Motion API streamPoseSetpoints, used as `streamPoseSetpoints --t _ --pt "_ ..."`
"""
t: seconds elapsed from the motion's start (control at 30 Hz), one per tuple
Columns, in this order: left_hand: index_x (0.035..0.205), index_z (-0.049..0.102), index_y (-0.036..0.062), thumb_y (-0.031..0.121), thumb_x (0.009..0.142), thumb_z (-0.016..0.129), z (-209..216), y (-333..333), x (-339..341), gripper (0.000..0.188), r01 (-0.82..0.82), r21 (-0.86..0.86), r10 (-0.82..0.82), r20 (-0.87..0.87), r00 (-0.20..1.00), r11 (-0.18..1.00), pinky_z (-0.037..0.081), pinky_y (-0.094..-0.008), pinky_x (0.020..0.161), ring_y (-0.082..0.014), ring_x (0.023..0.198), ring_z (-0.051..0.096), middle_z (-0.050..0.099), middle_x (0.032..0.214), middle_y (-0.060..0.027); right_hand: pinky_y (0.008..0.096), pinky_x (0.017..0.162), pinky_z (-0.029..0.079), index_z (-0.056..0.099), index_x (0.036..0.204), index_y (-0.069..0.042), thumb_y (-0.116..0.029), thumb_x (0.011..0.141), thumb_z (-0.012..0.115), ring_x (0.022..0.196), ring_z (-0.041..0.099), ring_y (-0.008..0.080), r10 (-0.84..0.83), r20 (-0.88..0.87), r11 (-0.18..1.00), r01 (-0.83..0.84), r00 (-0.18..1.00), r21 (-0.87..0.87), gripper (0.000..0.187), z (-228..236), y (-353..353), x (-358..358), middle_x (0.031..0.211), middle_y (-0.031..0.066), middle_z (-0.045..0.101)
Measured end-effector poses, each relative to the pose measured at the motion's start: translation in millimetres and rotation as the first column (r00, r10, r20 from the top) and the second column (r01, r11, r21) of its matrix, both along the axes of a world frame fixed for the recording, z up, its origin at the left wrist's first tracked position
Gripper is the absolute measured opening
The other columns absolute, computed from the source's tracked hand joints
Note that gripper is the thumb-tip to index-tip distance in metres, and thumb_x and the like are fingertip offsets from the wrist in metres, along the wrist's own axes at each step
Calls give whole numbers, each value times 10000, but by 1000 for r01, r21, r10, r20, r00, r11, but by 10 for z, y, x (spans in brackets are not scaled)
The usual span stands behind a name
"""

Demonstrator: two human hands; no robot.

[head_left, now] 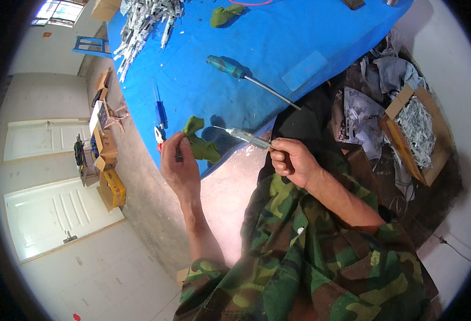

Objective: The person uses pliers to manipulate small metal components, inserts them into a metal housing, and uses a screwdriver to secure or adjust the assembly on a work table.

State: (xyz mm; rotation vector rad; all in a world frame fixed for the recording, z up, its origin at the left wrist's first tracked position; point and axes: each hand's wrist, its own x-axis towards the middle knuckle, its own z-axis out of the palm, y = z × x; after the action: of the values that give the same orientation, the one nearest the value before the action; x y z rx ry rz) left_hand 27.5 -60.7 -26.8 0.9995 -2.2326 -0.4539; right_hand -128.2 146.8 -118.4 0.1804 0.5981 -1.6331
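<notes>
My left hand (pixel 180 167) is closed at the near edge of the table, its fingertips pinching a crumpled green cloth (pixel 202 143). In my right hand (pixel 295 162) is a slim grey-and-clear pen-shaped piece (pixel 246 137), with a thin pointed tip aimed left toward the cloth. Its rear end is hidden by my curled fingers. Just beyond my left hand lie red-handled pliers (pixel 159 136), partly covered, and a screwdriver with a blue handle (pixel 160 113). A bigger teal-handled screwdriver (pixel 227 68) rests farther back, its shaft reaching over the right edge.
A heap of slim grey-white pieces (pixel 149 24) covers the blue table's (pixel 187 69) far left corner. Another green cloth (pixel 226 16) lies at the back. To the right, an open cardboard box (pixel 417 131) holds similar pieces beside plastic bags (pixel 363 115). Boxes (pixel 112 188) line the left.
</notes>
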Motion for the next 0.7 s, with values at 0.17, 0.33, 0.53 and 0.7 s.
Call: streamPoseSetpoints --t 0.17,0.33,0.53,0.7 --pt "1196 734 22 119 1044 649 -15 -275 -68 200 11 -30 -13 -76 997 999 566 -273 700 -142 850 690 735 1043 -76 237 466 319 552 891 -128 -230 1057 561 567 434 73 9 32 1000 -8 999 -8 195 -12 15 -10 698 -57 439" --pt "1289 713 31 155 1057 643 41 -367 -149 272 53 261 -7 -174 985 964 575 -263 692 -117 830 691 747 1020 -86 237 465 346 596 950 -99 -233 1057 558 576 458 78 -13 6 1000 13 1000 10 176 -17 32 0 710 -49 477" --pt "1395 631 28 135 1035 658 119 -773 -350 377 126 278 -49 -269 962 952 582 -277 743 -136 873 698 721 1112 -116 234 471 370 597 947 -85 -225 1062 568 584 501 90 -23 -17 999 23 1000 -25 184 -74 32 12 722 -39 517" --pt "1500 499 7 138 962 745 97 -942 -478 606 -26 10 26 -36 999 1000 618 -362 812 -255 1033 738 515 1502 -204 246 462 368 589 919 -105 -229 1072 571 587 507 98 -53 -30 997 51 998 -66 197 -93 21 29 726 -30 503"
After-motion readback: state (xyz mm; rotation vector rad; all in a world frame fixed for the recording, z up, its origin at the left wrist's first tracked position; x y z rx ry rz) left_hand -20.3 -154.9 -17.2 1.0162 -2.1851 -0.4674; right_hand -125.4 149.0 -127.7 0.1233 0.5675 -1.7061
